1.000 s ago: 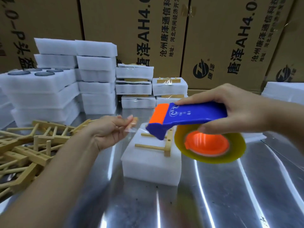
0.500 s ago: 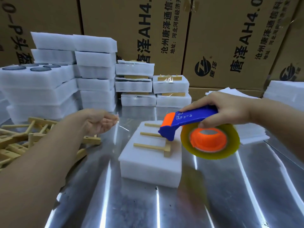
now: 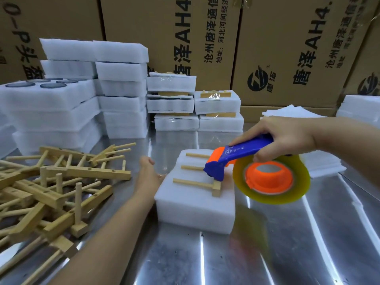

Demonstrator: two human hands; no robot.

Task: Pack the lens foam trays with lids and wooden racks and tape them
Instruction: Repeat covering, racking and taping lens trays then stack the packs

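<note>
one head-worn wide-angle view looks forward and down onto the metal surface (image 3: 287,254), close above the foam tray (image 3: 195,212), with cardboard boxes (image 3: 277,48) well behind that tray.

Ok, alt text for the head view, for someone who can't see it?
The right hand holds a tape dispenser over a foam tray topped with a wooden rack; the left hand is at the tray's left edge. Loose racks lie left, taped trays behind.
</note>
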